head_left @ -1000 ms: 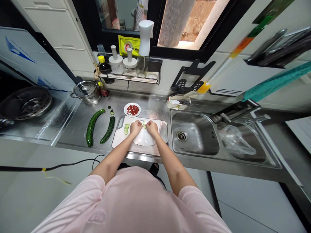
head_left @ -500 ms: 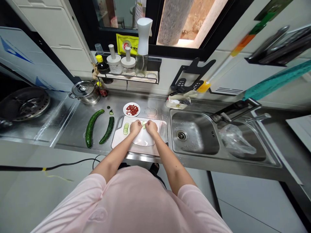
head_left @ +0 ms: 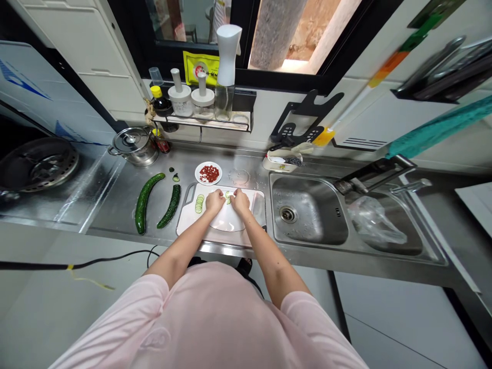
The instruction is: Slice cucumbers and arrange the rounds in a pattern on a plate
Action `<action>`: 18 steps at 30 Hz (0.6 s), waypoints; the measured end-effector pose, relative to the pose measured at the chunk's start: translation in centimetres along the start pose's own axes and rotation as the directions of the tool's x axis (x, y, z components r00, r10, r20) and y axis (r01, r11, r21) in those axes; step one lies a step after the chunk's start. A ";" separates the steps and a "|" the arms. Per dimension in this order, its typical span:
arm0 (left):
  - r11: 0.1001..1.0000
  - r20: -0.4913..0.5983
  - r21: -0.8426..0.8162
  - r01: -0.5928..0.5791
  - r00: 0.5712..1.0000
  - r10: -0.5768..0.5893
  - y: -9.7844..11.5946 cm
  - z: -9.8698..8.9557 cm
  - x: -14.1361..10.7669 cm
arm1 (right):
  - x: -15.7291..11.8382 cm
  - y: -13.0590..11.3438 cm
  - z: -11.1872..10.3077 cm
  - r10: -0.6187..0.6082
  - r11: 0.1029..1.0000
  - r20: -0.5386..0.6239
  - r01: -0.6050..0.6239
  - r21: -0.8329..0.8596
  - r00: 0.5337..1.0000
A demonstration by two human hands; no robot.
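Observation:
Cucumber slices (head_left: 228, 197) lie between my two hands, over a white plate (head_left: 226, 221) on the cutting board (head_left: 187, 218). My left hand (head_left: 215, 201) has its fingers pinched at the left side of these slices. From the right, my right hand (head_left: 240, 201) pinches at them too; what exactly each fingertip grips is too small to make out. A row of overlapping cucumber slices (head_left: 199, 203) rests on the board left of the plate. Behind the board stands a small white dish (head_left: 197, 173) of chopped red pieces.
Left of the board lie a long cucumber (head_left: 143, 204) and a shorter cut one (head_left: 170, 206). A steel pot (head_left: 137, 149) stands behind them, a pan (head_left: 36, 164) at far left. The sink (head_left: 309, 215) is on the right. A rack (head_left: 207, 122) holds jars and bottles.
Both hands stay at nearly the same spot, with only a very slight shift of the fingers. The camera view has moved slightly.

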State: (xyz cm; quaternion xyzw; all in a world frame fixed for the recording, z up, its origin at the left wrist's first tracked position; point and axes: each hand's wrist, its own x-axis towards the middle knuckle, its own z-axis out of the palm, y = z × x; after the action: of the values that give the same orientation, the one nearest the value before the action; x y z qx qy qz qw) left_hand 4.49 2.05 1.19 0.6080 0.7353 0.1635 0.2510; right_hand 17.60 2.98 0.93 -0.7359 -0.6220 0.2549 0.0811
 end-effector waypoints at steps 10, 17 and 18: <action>1.000 0.022 0.002 0.007 1.000 -0.007 0.7 -0.9 -0.7 | 0.0 0.4 -0.4 0.025 0.999 -0.011 -0.025 0.031 1.000; 0.996 0.000 0.088 -0.013 1.000 0.013 1.1 -0.6 -0.4 | 0.1 0.4 -0.4 0.029 1.000 0.006 -0.029 0.009 1.000; 0.996 0.003 0.091 -0.012 1.000 0.011 1.1 -0.4 -0.3 | 0.1 0.4 -0.4 0.031 0.999 0.005 -0.031 0.009 1.000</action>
State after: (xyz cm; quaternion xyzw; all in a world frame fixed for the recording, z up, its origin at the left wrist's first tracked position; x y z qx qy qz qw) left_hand 5.15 2.03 2.18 0.6232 0.7381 0.1306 0.2232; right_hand 18.13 3.06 1.10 -0.7445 -0.6095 0.2607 0.0789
